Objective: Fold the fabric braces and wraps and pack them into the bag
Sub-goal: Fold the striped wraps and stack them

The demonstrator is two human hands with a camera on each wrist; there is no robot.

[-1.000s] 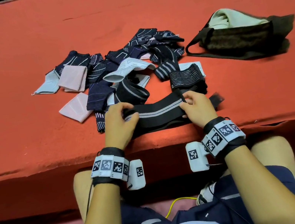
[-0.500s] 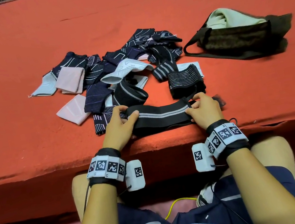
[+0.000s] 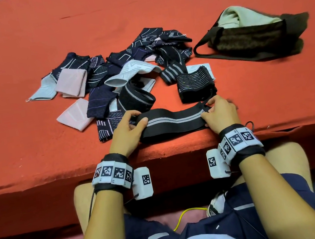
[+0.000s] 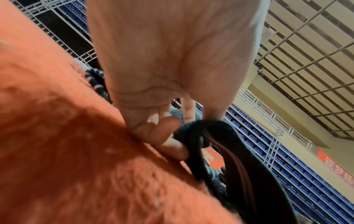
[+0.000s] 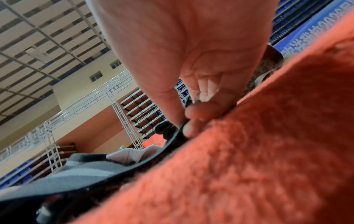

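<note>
Both hands (image 3: 127, 132) (image 3: 219, 112) pinch striped black wrap (image 3: 173, 119) ends.

The long black elastic wrap (image 3: 173, 121) carries a pale grey double stripe along its middle. The rolled black wrap (image 3: 135, 98), just beyond its left end, has the same grey banding. The folded black ribbed brace (image 3: 194, 86), beyond its right end, shows thin silvery lines across it; the small black band (image 3: 172, 72), farther back, has broad grey stripes. The navy braces (image 3: 106, 65), beyond it to the left, bear white and purple line patterns. Two pale pink folded cloths (image 3: 72, 82) and a light blue cloth (image 3: 43, 91) lie farther left. The dark olive-brown fabric bag (image 3: 252, 41), far right of it, holds cream cloth. All rest on the orange-red felt surface (image 3: 15, 49).
</note>
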